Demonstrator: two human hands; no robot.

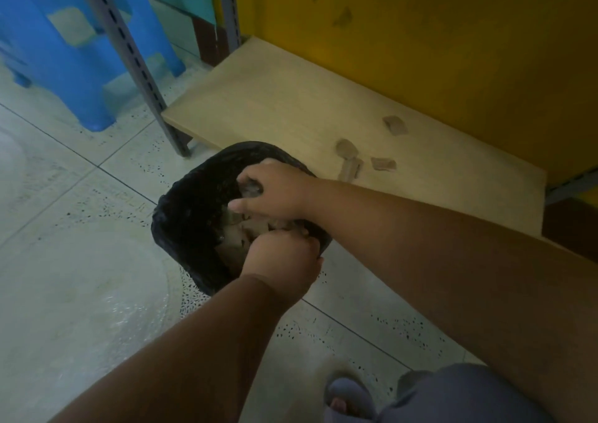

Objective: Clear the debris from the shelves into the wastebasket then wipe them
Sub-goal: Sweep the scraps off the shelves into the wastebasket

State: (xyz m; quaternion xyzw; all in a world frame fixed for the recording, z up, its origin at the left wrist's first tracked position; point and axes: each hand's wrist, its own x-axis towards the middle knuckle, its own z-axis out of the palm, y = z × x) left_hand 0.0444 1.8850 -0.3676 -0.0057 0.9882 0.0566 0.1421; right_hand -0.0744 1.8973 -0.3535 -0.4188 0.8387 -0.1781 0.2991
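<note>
A low pale wooden shelf (275, 99) carries several brown cardboard scraps: one (394, 125) near the yellow back panel and a cluster (348, 157) by the front edge. The wastebasket (191, 202), lined with a black bag, stands on the floor against the shelf's front. Brown scraps (233, 238) lie inside it. My right hand (275, 189) hovers over the basket's mouth, fingers curled round a greyish scrap (250, 188). My left hand (284, 257) grips the basket's near rim.
A grey slotted upright (129, 50) rises at the shelf's left corner, with a blue plastic stool (64, 50) behind it. A yellow panel (420, 34) backs the shelf. Tiled floor (81, 260) lies to the left; my slippered foot (349, 396) is at the bottom.
</note>
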